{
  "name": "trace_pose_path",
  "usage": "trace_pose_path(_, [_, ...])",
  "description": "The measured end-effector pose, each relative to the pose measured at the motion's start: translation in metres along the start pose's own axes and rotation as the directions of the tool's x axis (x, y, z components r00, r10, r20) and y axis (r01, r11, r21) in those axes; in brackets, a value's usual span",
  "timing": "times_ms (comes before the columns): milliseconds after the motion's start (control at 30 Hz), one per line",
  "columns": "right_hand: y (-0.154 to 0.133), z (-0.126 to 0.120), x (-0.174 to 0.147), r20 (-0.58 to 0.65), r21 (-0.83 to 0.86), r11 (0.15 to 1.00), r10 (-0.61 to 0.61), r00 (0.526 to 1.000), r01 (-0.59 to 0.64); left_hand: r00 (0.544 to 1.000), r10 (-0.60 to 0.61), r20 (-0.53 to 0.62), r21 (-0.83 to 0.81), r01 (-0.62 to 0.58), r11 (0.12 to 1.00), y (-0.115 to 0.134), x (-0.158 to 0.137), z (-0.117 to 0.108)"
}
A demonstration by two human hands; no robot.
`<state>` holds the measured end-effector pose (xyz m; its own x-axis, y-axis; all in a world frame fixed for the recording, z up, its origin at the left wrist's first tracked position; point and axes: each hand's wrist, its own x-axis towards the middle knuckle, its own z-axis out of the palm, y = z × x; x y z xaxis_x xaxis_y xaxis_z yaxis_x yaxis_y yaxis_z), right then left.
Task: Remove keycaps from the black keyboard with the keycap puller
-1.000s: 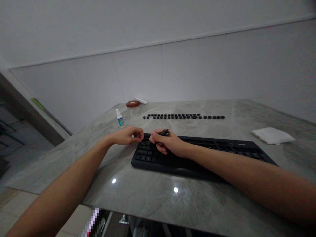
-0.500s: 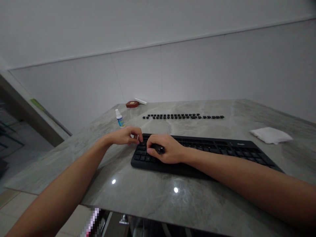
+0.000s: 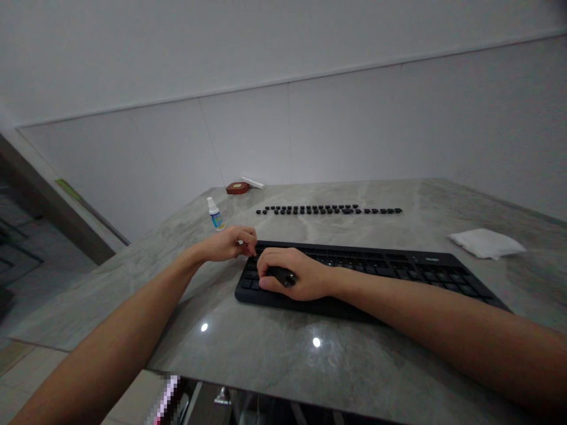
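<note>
A black keyboard (image 3: 310, 305) lies on the grey marbled table, some of its upper keys removed near the middle. My right hand (image 3: 295, 273) is closed round a small black tool (image 3: 282, 275), whose rear end shows between thumb and fingers. The tool's working end is hidden, so its kind is unclear. This hand is over the keyboard's left part. At the upper left corner of the keyboard, my left hand (image 3: 233, 242) has its fingers curled in a pinch. What they hold, if anything, cannot be made out. Loose black keycaps (image 3: 321, 210) lie in two rows behind the keyboard.
A small white spray bottle (image 3: 215, 215) with a blue label stands left of the keycaps. Farther back are a reddish-brown case (image 3: 237, 188) and a white strip (image 3: 253, 182). A white tissue pack (image 3: 486, 242) lies at the right. The table's front edge is close below.
My right hand has shifted slightly down and left over the keyboard, with the black tool still in it. The left hand has barely moved at the keyboard's corner.
</note>
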<state>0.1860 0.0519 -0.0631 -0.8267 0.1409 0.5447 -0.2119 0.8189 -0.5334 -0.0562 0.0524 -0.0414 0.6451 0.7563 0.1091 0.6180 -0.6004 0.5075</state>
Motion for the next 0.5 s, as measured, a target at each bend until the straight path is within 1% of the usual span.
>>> trace_pose_path(167, [0.0007,-0.0014,0.0009,-0.024,0.066,0.998,0.027,0.999,-0.025,1.000,0.023,-0.020,0.054,-0.022,0.998,-0.0002,0.0014,0.0016])
trace_pose_path(333, [0.0046,-0.0027,0.0007,-0.015,0.142,0.986,0.094,0.995,-0.091,0.999,0.033,-0.033,0.106,-0.030,0.994,-0.0002,0.0022,0.0030])
trace_pose_path(500, [0.0076,-0.0034,0.0001,0.003,0.209,0.970,0.123,0.992,-0.121,0.998,0.053,-0.036,0.144,-0.048,0.988,-0.0004,0.0026,0.0038])
